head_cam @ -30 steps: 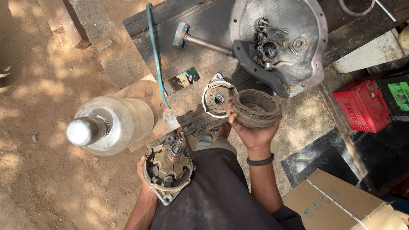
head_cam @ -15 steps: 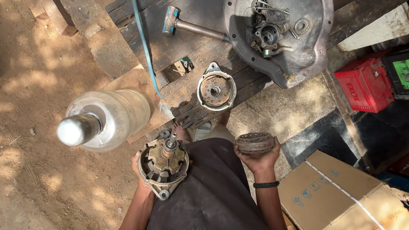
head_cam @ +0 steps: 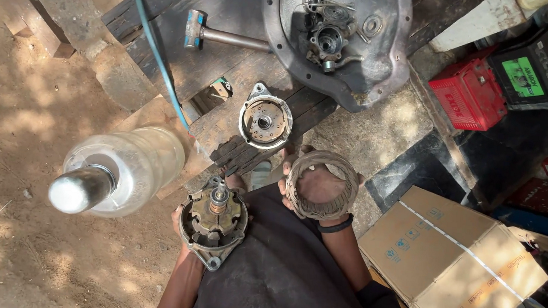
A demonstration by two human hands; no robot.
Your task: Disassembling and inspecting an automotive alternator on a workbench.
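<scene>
Your left hand (head_cam: 184, 228), low in the frame just left of centre, was curled under an alternator housing (head_cam: 214, 219) with its rotor shaft pointing up at the camera; only the fingertips showed round the casing's edge. Your right hand (head_cam: 319, 191), just right of centre, was cupped with fingers spread under a stator ring (head_cam: 321, 184), a rusty winding hoop lying across the palm. A black band circled that wrist. Both parts sat close together above your dark-clothed lap.

Directly above the ring, on the dark plank table (head_cam: 166, 46), lay a round end cover (head_cam: 264, 120), apart from both hands. Further up, upper centre, a large grey bell-shaped casting (head_cam: 368, 64) held small loose parts. To its left lay a hammer (head_cam: 221, 36), and a green hose (head_cam: 156, 58) curved down the planks.

At left centre a clear plastic bottle (head_cam: 121, 167) pointed its cap toward the camera. A cardboard box (head_cam: 451, 260) sat lower right; a red battery (head_cam: 471, 96) and a black battery (head_cam: 532, 71) sat upper right.
</scene>
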